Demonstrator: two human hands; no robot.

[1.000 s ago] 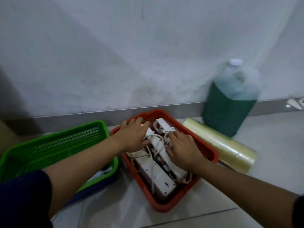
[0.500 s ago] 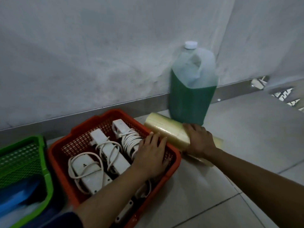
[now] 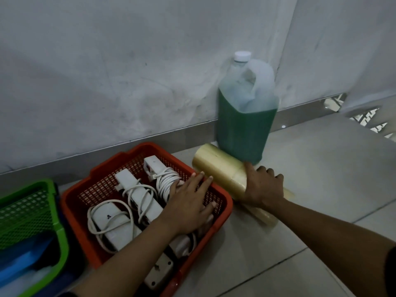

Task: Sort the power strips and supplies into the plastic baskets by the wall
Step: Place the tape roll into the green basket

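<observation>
Roll (image 3: 222,168) lies on floor just right of red basket (image 3: 222,203), touching jug (image 3: 244,125). Right hand (image 3: 264,187) wraps its near end. Left hand (image 3: 188,204) rests flat and open on strips (image 3: 137,194). Risk: one-ended lift tips roll into jug; basket looks full.

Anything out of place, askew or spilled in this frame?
No spill or damage shows. The yellowish roll lies on the floor outside the red basket, with the right hand on it. The left hand rests flat on the power strips in that basket.
</observation>
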